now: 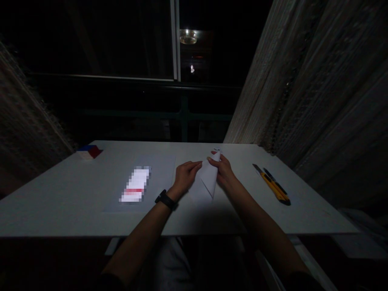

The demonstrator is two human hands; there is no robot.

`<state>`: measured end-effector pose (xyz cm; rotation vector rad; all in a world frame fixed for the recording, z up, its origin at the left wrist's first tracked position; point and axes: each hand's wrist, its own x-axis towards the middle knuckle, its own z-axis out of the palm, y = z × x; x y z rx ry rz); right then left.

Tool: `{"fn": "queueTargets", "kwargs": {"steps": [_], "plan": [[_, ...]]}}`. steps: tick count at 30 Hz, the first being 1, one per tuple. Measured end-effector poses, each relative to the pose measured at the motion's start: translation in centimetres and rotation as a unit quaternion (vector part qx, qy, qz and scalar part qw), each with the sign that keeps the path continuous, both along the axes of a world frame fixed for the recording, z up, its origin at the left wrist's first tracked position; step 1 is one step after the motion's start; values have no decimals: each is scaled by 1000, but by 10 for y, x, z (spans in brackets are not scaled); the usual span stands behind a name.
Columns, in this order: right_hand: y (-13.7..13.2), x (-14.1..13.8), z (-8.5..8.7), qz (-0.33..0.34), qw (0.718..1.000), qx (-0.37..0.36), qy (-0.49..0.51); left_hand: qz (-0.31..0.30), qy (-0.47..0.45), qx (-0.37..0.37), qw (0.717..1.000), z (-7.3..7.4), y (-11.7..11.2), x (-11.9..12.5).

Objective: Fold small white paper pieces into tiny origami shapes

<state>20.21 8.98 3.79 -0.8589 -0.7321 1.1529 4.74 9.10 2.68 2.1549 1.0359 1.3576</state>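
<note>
A folded white paper (209, 176), narrowed to a point toward me, lies on the white table (75, 194). My left hand (185, 176) has its fingers curled and pressed on the paper's left edge; a black watch sits on that wrist. My right hand (223, 169) pinches the paper's upper right edge near its far end. Both hands rest on the table at the middle.
A yellow utility knife (273, 186) and a dark pen lie at the right. A flat sheet with a blurred patch (136, 184) lies at the left. A small red, white and blue block (88, 152) sits at the far left corner. Curtains hang on both sides.
</note>
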Motion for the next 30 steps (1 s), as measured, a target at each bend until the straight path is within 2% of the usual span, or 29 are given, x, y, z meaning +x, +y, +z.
{"fn": "queueTargets", "kwargs": {"steps": [5,15,30], "plan": [[-1,-3,1,-11,1000,-3,-15,6,7,-13,1000,2,-3,0],[-9,-8,11,4,998,49,-49,8,-38,-11,999,-1,-2,2],[-7,-14,13,-4,999,49,-9,-5,-66,-19,998,2,-6,3]]}}
